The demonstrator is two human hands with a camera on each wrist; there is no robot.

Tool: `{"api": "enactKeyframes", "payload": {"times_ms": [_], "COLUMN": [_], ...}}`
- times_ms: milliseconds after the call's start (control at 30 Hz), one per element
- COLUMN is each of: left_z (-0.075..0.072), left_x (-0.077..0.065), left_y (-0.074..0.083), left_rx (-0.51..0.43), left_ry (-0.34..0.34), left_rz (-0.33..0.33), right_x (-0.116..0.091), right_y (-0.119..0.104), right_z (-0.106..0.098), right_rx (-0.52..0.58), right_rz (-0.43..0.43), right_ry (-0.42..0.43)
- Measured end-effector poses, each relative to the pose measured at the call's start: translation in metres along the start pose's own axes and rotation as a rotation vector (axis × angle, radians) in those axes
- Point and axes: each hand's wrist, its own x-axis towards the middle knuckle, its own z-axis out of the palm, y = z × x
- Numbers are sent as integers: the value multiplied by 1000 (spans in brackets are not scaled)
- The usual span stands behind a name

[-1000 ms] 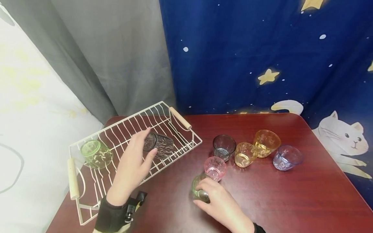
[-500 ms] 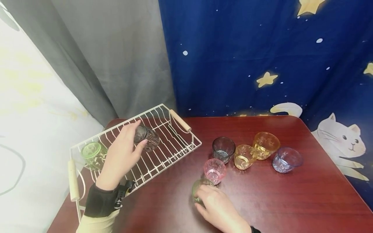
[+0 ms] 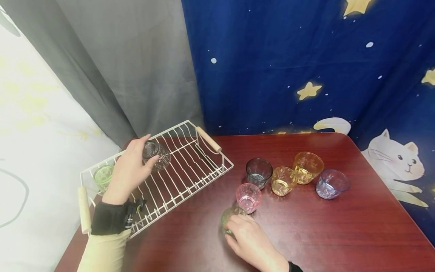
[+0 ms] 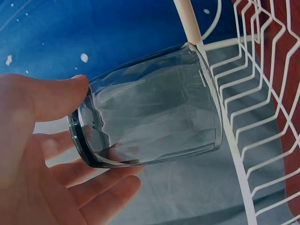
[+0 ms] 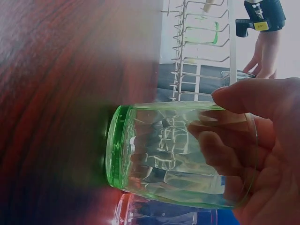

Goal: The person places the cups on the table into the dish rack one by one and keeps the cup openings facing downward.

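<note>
My left hand (image 3: 130,166) holds a dark grey glass (image 3: 161,158) by its base, thumb on one side and fingers on the other. In the left wrist view that clear-sided glass (image 4: 154,108) points its mouth toward the white wire dish rack (image 4: 243,173). An upside-down green glass (image 3: 103,175) sits at the rack's left end, partly hidden behind my left hand. On the table, my right hand (image 3: 249,236) grips another green glass (image 3: 228,218) near its rim. In the right wrist view this green glass (image 5: 168,150) stands base down on the tabletop.
Close behind the gripped green glass stands a pink glass (image 3: 249,198). Farther back and right are a dark glass (image 3: 259,173), a small yellow glass (image 3: 283,182), a larger yellow one (image 3: 308,168) and a blue one (image 3: 332,185). The rack has wooden handles (image 3: 209,139).
My left hand has moved left along the rack with the dark grey glass, tipping its base more upward. The right hand stays on the green glass, nearly still.
</note>
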Motion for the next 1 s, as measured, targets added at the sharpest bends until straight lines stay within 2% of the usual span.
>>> {"api": "enactKeyframes", "payload": {"times_ms": [133,333,500,633,800,1000], "left_z": [3,-1,-2,-3,3,9], "left_x": [7,15,18,20,21,19], "left_y": [-8,-18,-30,-42,-54,-60], "left_rx": [-24,-63,-42,-26,-1,34], "left_ry": [-23,-143,-225,-251,-289,-324], "left_rz": [-18,-88,-141,-148,-173,-225], "right_x": [-1,-2,-1,1,2,2], "right_y": [2,3,2,0,-2,-3], "right_z": [0,2,2,2,0,-3], "right_rx": [-3,-13,-13,-10,-16,-7], "right_rz": [2,-12,-13,-16,-13,-19], "right_ry": [8,27,15,27,21,10]}}
